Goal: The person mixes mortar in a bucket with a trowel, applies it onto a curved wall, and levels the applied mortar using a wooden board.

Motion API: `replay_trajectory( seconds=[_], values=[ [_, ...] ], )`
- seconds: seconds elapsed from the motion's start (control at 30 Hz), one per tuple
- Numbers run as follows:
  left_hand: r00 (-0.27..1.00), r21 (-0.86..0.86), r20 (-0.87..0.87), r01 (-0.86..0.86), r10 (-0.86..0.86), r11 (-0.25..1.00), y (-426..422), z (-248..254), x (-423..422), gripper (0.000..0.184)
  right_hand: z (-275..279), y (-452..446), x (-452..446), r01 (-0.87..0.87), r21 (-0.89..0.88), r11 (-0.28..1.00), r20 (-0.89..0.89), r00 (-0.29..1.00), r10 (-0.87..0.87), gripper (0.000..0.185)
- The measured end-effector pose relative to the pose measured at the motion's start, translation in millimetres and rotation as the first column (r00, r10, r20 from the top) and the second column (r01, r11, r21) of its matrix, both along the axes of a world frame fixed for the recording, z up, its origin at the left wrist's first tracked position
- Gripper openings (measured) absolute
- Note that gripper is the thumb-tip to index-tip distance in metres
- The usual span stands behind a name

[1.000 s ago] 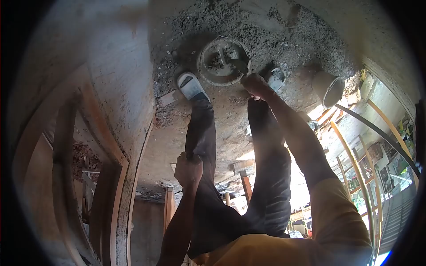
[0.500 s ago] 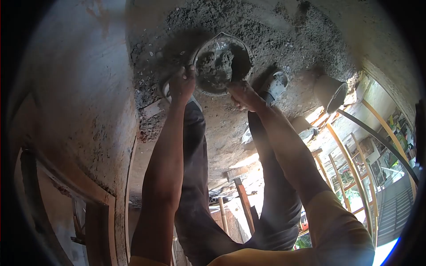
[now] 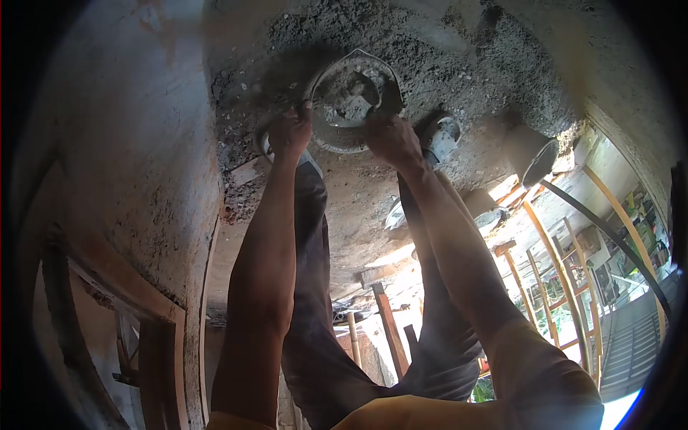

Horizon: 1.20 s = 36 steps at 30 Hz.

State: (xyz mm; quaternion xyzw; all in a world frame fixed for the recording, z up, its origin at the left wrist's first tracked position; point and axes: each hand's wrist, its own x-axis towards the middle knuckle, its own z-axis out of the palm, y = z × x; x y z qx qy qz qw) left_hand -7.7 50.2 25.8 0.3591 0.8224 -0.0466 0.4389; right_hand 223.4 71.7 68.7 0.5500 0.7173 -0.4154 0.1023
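A round bucket (image 3: pixel 340 146) stands on the rough ground, its wire handle raised at the far side. Wet grey mortar (image 3: pixel 351 97) lies inside, with a dark hollow at the right. My left hand (image 3: pixel 290 132) is closed on the bucket's left rim, thumb on top. Over the near right rim is my right hand (image 3: pixel 393 140), its fingers curled and closed. What those fingers hold, if anything, is hidden from this view.
My feet stand either side of the bucket, the right one in a pale, mortar-smeared boot (image 3: pixel 443 136). Another bucket (image 3: pixel 534 158) sits tilted to the right. Loose grey mortar or sand (image 3: pixel 459 64) covers the ground beyond. A plastered wall (image 3: pixel 136 165) rises at left; wooden poles (image 3: pixel 566 279) stand at right.
My right hand has moved forward and up, further over the bucket's rim. The mortar inside has shifted, its dark hollow changing shape. My left hand stays on the rim.
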Motion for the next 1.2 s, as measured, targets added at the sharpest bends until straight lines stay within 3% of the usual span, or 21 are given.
replay_trajectory(
  seconds=[0.03,0.13,0.2,0.23,0.3,0.33,0.4,0.43,0.47,0.5,0.57,0.6,0.63,0.7,0.8,0.93,1.0,1.07,1.17,1.2],
  values=[
    [0.998,0.030,0.048,-0.037,0.035,0.999,-4.2,-1.0,0.9,0.063,-9.0,4.2,-12.8,-0.026,-0.114,0.993,0.100,0.994,0.037,0.020],
    [0.973,0.076,0.194,-0.140,0.123,0.987,-10.1,-9.9,-12.3,0.063,-28.7,-17.9,-20.4,-0.452,0.111,0.885,0.081,0.892,0.445,0.016],
    [0.937,0.014,0.295,-0.200,0.188,0.980,-21.7,-14.1,-16.8,0.061,37.5,-3.1,-2.5,-0.136,-0.105,0.985,0.053,0.988,0.142,0.016],
    [0.921,0.085,0.286,-0.300,0.265,0.950,-31.0,-18.2,-11.7,0.059,73.2,9.8,9.5,0.030,-0.200,0.979,0.067,0.998,-0.016,0.017],
    [0.866,0.240,0.273,-0.482,0.418,0.842,-56.4,-10.9,-9.3,0.056,89.5,6.8,58.8,0.070,-0.078,0.994,-0.197,0.977,-0.084,0.021],
    [0.826,0.130,0.293,-0.533,0.481,0.836,-58.3,15.0,-7.4,0.053,57.2,-9.3,89.0,0.190,-0.081,0.979,-0.305,0.930,-0.206,0.019],
    [0.727,-0.072,0.353,-0.606,0.588,0.792,-75.9,76.8,8.0,0.051,27.7,5.1,129.8,0.180,0.165,0.970,-0.315,0.941,-0.121,0.018],
    [0.667,-0.156,0.401,-0.626,0.628,0.764,-83.4,100.3,17.5,0.052,25.0,32.3,141.3,0.018,0.412,0.911,-0.165,0.985,0.055,0.024],
    [0.631,-0.229,0.451,-0.602,0.632,0.765,-88.8,123.1,25.5,0.051,10.6,47.7,150.7,0.353,0.091,0.931,-0.197,0.923,-0.331,0.035],
    [0.590,-0.298,0.496,-0.573,0.637,0.763,-90.8,139.0,32.8,0.050,-8.6,62.0,155.9,0.632,-0.227,0.741,-0.100,0.742,-0.663,0.046],
    [0.612,-0.419,0.528,-0.414,0.588,0.808,-91.7,145.9,42.1,0.049,-68.7,83.6,152.5,0.787,-0.320,0.527,0.017,0.561,-0.827,0.061],
    [0.621,-0.477,0.541,-0.330,0.568,0.815,-91.0,143.3,44.9,0.048,-90.1,99.8,138.7,0.783,-0.281,0.555,0.040,0.588,-0.808,0.061],
    [0.644,-0.425,0.560,-0.317,0.522,0.848,-87.9,138.6,47.1,0.047,-109.2,115.2,115.6,0.775,-0.249,0.580,0.070,0.612,-0.788,0.062],
    [0.679,-0.331,0.590,-0.291,0.437,0.898,-80.4,128.6,55.7,0.045,-158.2,137.8,71.5,0.604,-0.320,0.730,-0.191,0.713,-0.674,0.060],
    [0.594,-0.392,0.606,-0.355,0.529,0.848,-63.0,126.7,60.9,0.045,-173.8,159.5,16.8,0.496,-0.382,0.780,-0.382,0.684,-0.622,0.058],
    [0.651,-0.378,0.578,-0.321,0.492,0.868,-67.1,120.0,53.1,0.045,-187.7,166.2,-22.8,0.463,-0.356,0.812,-0.556,0.594,-0.582,0.056],
    [0.660,-0.374,0.555,-0.345,0.506,0.861,-61.0,117.7,49.6,0.046,-175.8,171.1,-13.4,0.446,-0.409,0.796,-0.489,0.630,-0.604,0.051],
    [0.642,-0.372,0.553,-0.379,0.530,0.847,-70.9,107.5,49.5,0.045,-118.0,177.2,-1.4,0.441,-0.533,0.722,-0.275,0.716,-0.641,0.044],
    [0.598,-0.359,0.538,-0.474,0.594,0.804,-93.1,93.0,52.5,0.043,-55.2,171.5,18.6,0.361,-0.434,0.825,-0.286,0.814,-0.506,0.046],
    [0.608,-0.347,0.518,-0.493,0.601,0.798,-94.2,90.3,53.7,0.042,-42.2,162.2,29.4,0.340,-0.432,0.835,-0.392,0.763,-0.513,0.039]
  ],
)
